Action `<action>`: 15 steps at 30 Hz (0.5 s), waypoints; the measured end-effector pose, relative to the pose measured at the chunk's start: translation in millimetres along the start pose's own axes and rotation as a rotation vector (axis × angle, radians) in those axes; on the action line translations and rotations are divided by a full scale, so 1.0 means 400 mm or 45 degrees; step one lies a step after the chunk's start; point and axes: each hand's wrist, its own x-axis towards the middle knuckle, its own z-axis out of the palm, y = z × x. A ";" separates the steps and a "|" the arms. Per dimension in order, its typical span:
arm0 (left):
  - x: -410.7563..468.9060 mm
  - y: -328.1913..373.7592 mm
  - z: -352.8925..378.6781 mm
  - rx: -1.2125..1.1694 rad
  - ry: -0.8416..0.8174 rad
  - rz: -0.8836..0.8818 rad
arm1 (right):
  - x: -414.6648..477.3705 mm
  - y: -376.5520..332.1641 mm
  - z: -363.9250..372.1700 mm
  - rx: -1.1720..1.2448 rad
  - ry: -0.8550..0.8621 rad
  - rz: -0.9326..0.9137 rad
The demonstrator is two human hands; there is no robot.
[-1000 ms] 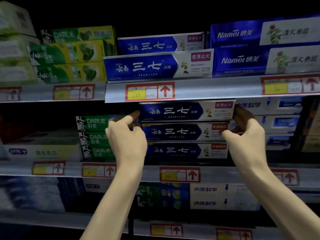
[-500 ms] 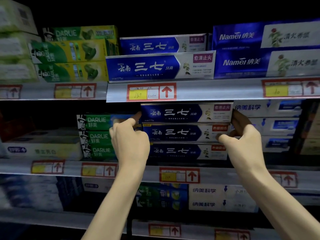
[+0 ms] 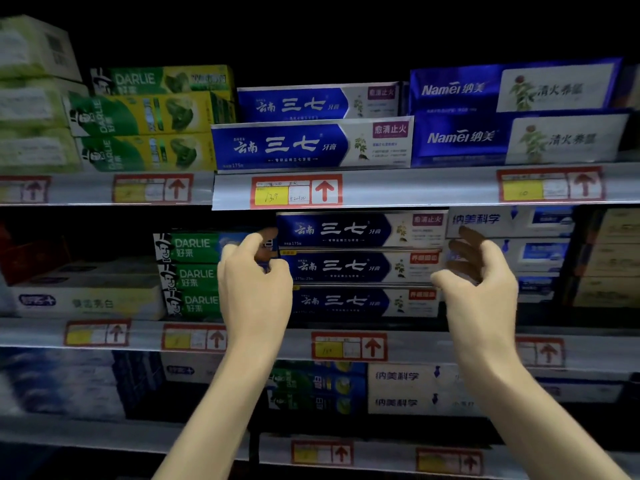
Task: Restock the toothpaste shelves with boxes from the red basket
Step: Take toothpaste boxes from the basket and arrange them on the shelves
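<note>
Reaching up to the middle shelf, both hands at a stack of three blue boxes.

Top box lies flat on the second box, long face outward, just under the rail of the upper shelf. Third box is at the bottom, on the shelf. All three sit roughly square with each other.

Left hand is at the left end of the stack. Fingers curled. Index tip is up by the left end of the top box. Left thumb is against the left end of the second box. Cannot tell whether anything is pinched.

Right hand is at the right end. Fingers spread and loosely bent, in shadow, just beside the ends of the top and second boxes. Contact cannot be told. Right thumb points left, near the lower right corner of the second box. This hand holds nothing.

Neighbours:
- Darlie boxes, green, three high, close on the left and partly behind the left hand.
- White boxes stacked on the right, behind the right fingers.
- Upper shelf carries two more blue boxes of the same kind, with Namei boxes to their right.
- Price tag, red and yellow, on the upper rail right above the stack.
- Lower tag on the middle rail beneath it.
</note>
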 end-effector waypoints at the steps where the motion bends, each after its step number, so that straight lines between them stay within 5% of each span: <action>1: -0.012 0.010 -0.011 -0.097 -0.043 -0.029 | -0.014 -0.001 -0.005 0.038 0.033 0.012; 7: -0.142 0.046 -0.102 -0.991 -0.385 -0.505 | -0.133 -0.047 -0.067 0.297 -0.127 0.140; 15: -0.291 0.140 -0.199 -1.250 -0.565 -0.568 | -0.303 -0.166 -0.193 0.441 -0.370 0.175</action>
